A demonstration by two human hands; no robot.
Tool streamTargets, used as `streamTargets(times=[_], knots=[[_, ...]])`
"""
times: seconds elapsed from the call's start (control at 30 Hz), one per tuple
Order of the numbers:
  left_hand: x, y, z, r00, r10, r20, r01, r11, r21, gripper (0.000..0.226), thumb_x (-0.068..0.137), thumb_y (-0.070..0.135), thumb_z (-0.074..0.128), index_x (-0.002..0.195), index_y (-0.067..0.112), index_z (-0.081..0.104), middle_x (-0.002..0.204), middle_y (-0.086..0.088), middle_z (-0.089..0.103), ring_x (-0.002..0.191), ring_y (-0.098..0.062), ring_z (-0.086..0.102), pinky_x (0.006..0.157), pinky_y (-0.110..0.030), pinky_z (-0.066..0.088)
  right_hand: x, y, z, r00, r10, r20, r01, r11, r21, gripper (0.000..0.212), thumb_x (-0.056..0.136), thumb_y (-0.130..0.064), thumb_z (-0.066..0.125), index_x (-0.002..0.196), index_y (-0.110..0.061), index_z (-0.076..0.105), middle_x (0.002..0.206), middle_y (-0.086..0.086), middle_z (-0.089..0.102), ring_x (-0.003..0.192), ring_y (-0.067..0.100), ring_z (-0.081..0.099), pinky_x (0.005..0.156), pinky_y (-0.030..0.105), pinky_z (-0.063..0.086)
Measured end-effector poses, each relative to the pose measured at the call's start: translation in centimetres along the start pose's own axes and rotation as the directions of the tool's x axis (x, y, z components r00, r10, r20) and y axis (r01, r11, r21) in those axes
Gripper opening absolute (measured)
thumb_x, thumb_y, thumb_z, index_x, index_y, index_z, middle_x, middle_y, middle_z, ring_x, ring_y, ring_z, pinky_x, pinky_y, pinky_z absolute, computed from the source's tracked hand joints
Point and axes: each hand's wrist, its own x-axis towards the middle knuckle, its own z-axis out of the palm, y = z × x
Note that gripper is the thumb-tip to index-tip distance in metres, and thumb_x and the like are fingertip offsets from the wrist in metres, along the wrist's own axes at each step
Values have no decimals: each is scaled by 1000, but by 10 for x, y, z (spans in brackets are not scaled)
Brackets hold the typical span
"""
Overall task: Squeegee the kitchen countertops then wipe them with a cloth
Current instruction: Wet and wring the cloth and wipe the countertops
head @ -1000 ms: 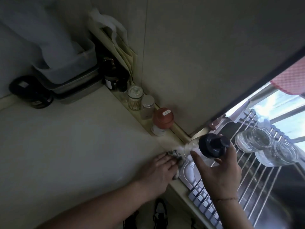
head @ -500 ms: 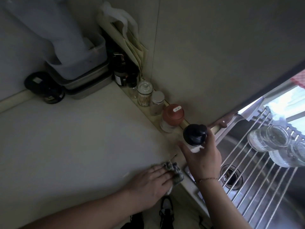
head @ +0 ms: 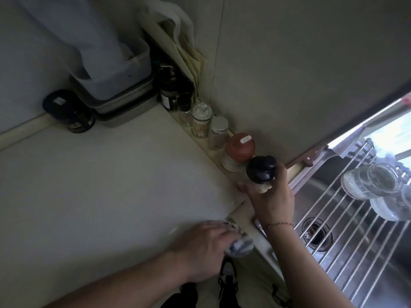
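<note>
Head view shows the cloth (head: pixel 308 247) bunched at the tabletop's (head: pixel 111 185) front edge, near the corner where it meets the sink (head: pixel 347 187), with the left hand (head: pixel 204 247) on top of it. That cloth looks soft and limp, probably damp, so it should crumple and slide easily; I'd take it as a wad under the palm, gathering the loose end that hangs past the edge. Whether the left fingers are curled round it or lie flat on it I cannot tell, since the hand is smeared by motion blur and covers most of the fabric. Further back along the rear ledge, the right hand (head: pixel 272 201) has its fingers clamped round a black-capped jar (head: pixel 261 172), at the end of the row just beside the red-lidded jar (head: pixel 240 147). Its glass body is likely smooth and breakable, so a grip low on the body suits it better than the cap. I cannot make out whether its base touches the ledge. No squeegee is visible. Glass jars (head: pixel 371 181) lie on the wire rack (head: pixel 347 221) over the sink, partly cut off at the right.
</note>
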Motion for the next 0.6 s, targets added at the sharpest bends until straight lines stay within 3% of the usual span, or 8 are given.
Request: streamTargets(times=[0.1,0.17,0.23,0.3,0.37,0.47,0.6], knots=[[13,14,-1,950,-243,-198,183,943,-279,54,74,17,38,123,25,59,124,4,64,111,-15,61,92,-29,50,-6,9,-18,994,-74,86,71,997,33,80,69,-57,74,136,-25,43,121,-3,65,106,17,63,83,32,52],[28,25,4,924,-205,-323,131,963,-237,59,76,9,42,132,18,56,136,2,56,127,-13,51,106,-30,40,-22,18,-39,993,-98,66,94,994,64,65,80,-67,55,127,-22,56,108,-5,69,95,11,67,80,20,53],[43,35,11,934,-76,-350,38,993,-114,60,77,5,44,137,12,52,142,-2,51,135,-17,43,114,-33,30,-44,34,-62,995,-98,18,97,993,71,63,84,-71,41,114,-21,65,96,-8,70,84,6,67,72,6,45],[50,38,25,960,39,-276,-34,999,21,56,79,10,43,133,13,56,140,-3,53,133,-20,45,114,-37,29,-64,51,-82,997,-76,-9,76,996,39,64,84,-73,36,108,-22,67,91,-13,69,80,-1,65,69,6,43],[48,36,41,987,104,-119,-82,981,174,54,79,16,41,130,16,60,138,-1,56,131,-21,48,113,-39,26,-80,70,-99,998,-42,-50,43,999,24,58,85,-67,40,107,-21,69,89,-16,69,80,-3,64,72,1,41],[36,27,57,996,85,21,-87,967,241,55,76,18,44,128,17,61,138,0,56,131,-20,48,111,-37,25,-99,87,-116,995,-9,-95,10,1000,12,52,85,-59,43,107,-21,70,89,-18,69,88,-7,62,73,-4,37],[22,23,46,992,105,76,-121,962,246,51,73,19,50,122,19,65,131,3,61,125,-17,53,107,-38,31,-118,98,-122,993,-7,-115,9,1000,23,51,87,-63,43,105,-24,70,92,-22,69,90,-12,62,72,12,48]])
